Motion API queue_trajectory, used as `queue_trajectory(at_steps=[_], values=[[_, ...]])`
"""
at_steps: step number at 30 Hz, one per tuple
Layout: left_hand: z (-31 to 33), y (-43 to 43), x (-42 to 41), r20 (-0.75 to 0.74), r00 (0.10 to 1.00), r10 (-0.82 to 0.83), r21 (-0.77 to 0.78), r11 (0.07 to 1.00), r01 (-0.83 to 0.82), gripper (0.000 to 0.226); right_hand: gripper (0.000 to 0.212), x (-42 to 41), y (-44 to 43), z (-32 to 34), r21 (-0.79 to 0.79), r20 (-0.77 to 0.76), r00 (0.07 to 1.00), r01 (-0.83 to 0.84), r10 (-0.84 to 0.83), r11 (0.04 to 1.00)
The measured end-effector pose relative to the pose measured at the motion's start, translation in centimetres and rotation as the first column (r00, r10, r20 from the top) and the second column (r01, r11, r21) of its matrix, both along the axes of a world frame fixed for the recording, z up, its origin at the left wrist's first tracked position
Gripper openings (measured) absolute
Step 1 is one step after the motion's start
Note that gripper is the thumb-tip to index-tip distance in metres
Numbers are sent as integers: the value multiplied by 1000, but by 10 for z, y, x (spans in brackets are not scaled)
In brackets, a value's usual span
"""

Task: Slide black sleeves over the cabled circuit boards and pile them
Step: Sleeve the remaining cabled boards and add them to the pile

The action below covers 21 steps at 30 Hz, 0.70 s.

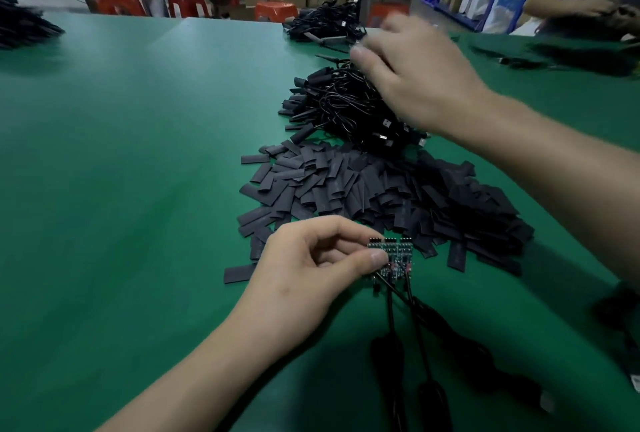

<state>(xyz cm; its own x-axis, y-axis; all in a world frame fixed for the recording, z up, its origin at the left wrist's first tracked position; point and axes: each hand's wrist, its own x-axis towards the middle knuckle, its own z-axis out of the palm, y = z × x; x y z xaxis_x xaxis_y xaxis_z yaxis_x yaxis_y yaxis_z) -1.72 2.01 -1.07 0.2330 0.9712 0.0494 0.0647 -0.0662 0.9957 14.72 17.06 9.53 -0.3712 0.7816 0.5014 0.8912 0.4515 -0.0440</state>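
Note:
My left hand [304, 265] pinches a small bunch of bare circuit boards [391, 260] between thumb and fingers, low over the green table [121, 154]. Their black cables [415, 327] trail toward me. A wide heap of flat black sleeves [363, 189] lies just beyond the boards. Behind it sits a pile of sleeved boards with coiled cables [339, 102]. My right hand [415, 74] hovers over the top of that pile, blurred, palm down; whether its fingers hold anything cannot be told.
A second cable heap [325, 24] lies at the table's far edge. More black parts sit far left [24, 26] and far right [581, 57], where another person's hands [602, 7] work. Red stools and a blue bench stand behind.

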Motion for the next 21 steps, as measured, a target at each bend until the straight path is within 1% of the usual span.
queue_trajectory(at_steps=[1,3,5,6,7,8,10,13,17,19,21], values=[[0,0,0,13,1000,6,-1,1000,-6,12,51,7,-26,-9,-56,-79,996,-52,48,997],[0,0,0,36,999,27,1,1000,-27,19,52,22,-76,-30,-240,-235,970,-115,57,964],[1,0,2,61,997,46,1,999,-47,24,55,34,-116,-50,-448,-390,921,-169,-21,878],[1,0,3,69,996,55,4,998,-55,25,52,38,-132,-60,-519,-443,894,-197,-64,832],[2,-1,3,75,995,62,9,998,-63,25,46,41,-143,-70,-556,-490,867,-234,-87,797],[4,-2,4,84,994,67,13,998,-68,24,37,42,-153,-79,-564,-539,837,-278,-92,778],[6,-3,5,108,992,65,12,998,-67,20,24,41,-163,-89,-528,-628,774,-347,-81,775],[9,-4,3,149,987,52,-18,999,-50,22,16,36,-164,-92,-501,-710,696,-396,-104,770],[10,-4,0,182,981,61,-69,996,-49,29,14,28,-165,-92,-498,-790,595,-481,-149,721],[9,-4,1,201,978,59,-94,995,-41,27,18,29,-166,-94,-512,-813,549,-514,-195,688],[9,-5,3,234,971,56,-128,991,-26,30,20,32,-165,-97,-519,-838,484,-564,-253,642]])
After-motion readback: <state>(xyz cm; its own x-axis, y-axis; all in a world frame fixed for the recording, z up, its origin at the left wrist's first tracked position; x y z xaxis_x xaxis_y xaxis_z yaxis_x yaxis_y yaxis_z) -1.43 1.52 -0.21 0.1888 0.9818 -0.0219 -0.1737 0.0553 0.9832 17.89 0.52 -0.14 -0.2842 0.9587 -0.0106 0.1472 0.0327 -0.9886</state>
